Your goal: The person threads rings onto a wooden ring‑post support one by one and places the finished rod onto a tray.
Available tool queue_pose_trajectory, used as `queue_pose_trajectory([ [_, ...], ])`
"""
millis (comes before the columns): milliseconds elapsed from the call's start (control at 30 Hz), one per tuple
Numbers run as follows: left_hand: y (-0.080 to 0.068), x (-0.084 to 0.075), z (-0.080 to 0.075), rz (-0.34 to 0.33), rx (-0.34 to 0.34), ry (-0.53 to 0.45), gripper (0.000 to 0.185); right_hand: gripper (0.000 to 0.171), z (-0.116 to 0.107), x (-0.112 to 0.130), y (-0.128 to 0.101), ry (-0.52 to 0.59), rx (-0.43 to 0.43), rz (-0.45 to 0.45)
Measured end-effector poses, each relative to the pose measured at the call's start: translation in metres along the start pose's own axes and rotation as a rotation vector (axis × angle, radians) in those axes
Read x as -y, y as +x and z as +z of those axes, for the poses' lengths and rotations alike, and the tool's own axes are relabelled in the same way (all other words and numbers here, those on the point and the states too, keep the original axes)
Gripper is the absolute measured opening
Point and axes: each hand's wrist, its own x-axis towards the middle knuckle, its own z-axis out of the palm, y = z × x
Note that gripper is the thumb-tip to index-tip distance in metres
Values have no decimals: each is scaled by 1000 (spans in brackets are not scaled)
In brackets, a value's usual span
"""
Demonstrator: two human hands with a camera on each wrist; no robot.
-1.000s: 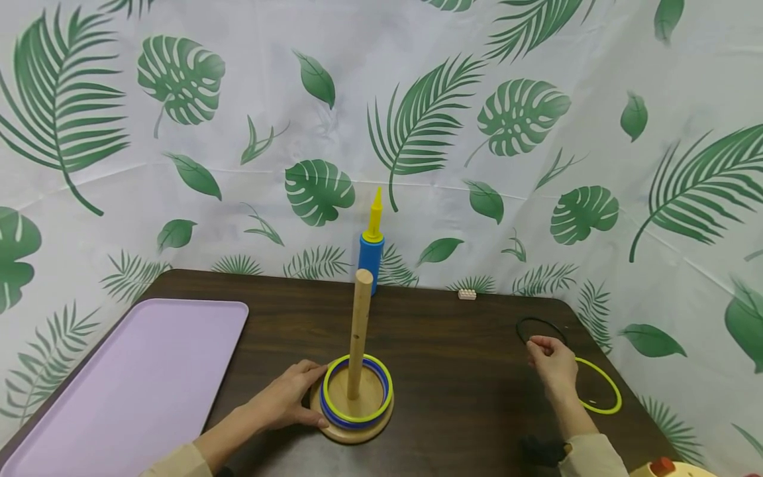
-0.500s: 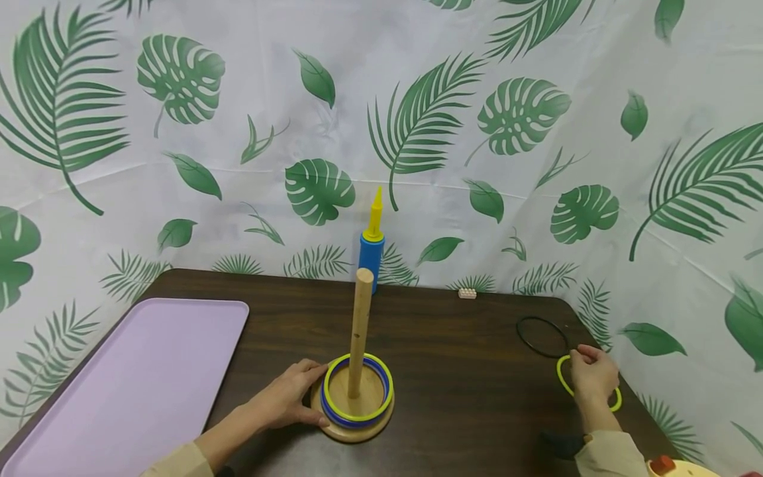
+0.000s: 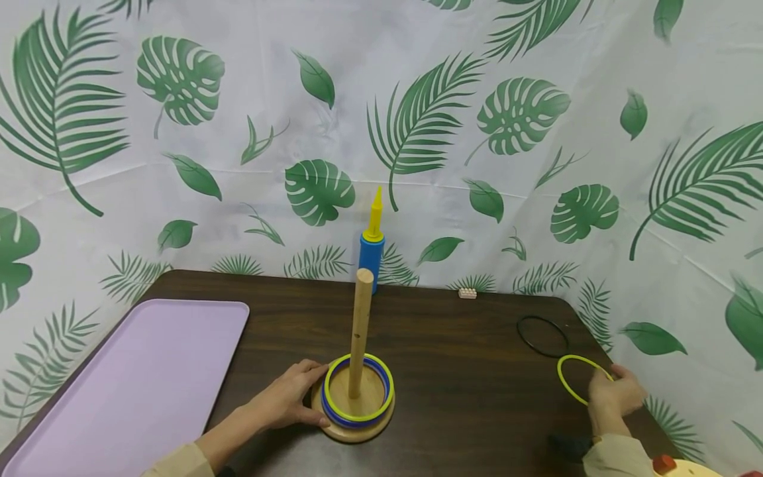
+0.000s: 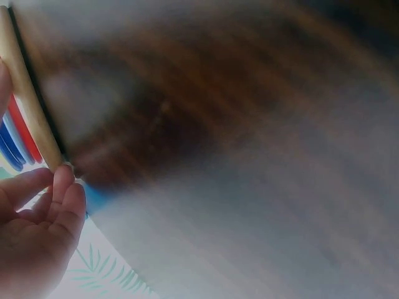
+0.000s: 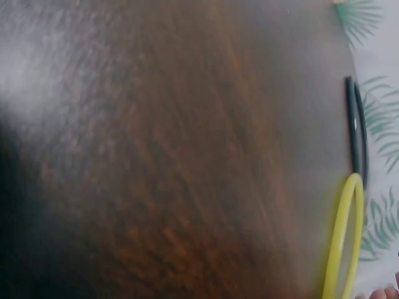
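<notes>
My left hand [image 3: 292,395] grips the left edge of a round wooden base [image 3: 352,435], thumb in front and fingers behind. A tall wooden post [image 3: 360,331] rises from it. Around the post lie a yellow ring [image 3: 357,419] and blue rings; the left wrist view adds a red ring [image 4: 25,134]. At the right, my right hand [image 3: 614,394] is over the right side of another yellow ring [image 3: 578,357], which rests on the table. Its fingers are blurred and partly hidden, so their hold cannot be told. A black ring [image 5: 352,131] lies just beyond.
A lilac tray [image 3: 149,364] covers the table's left side. Behind the post stands a blue and yellow hand pump [image 3: 372,252]. A small pale block [image 3: 467,293] sits near the back edge. Something cream with red knobs [image 3: 664,464] shows at bottom right. Leaf-patterned cloth encloses the table [image 3: 453,371].
My right hand has moved right and nearer, from the black ring, past the yellow ring's left side, to its right side. The left hand and the post's base have stayed put.
</notes>
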Motion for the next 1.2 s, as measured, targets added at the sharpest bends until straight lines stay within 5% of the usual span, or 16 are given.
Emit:
queue_pose_trajectory([
  [333, 1, 0, 2, 13, -9, 12, 87, 46, -3, -12, 5, 41, -100, 93],
  [567, 2, 0, 2, -1, -1, 3, 86, 46, -8, -15, 5, 20, -87, 122],
  [900, 1, 0, 3, 5, -1, 7, 87, 43, -17, -24, 3, -99, 3, 105],
  [1200, 0, 0, 3, 15, -9, 6, 87, 43, -21, -28, 8, -315, 71, 15],
])
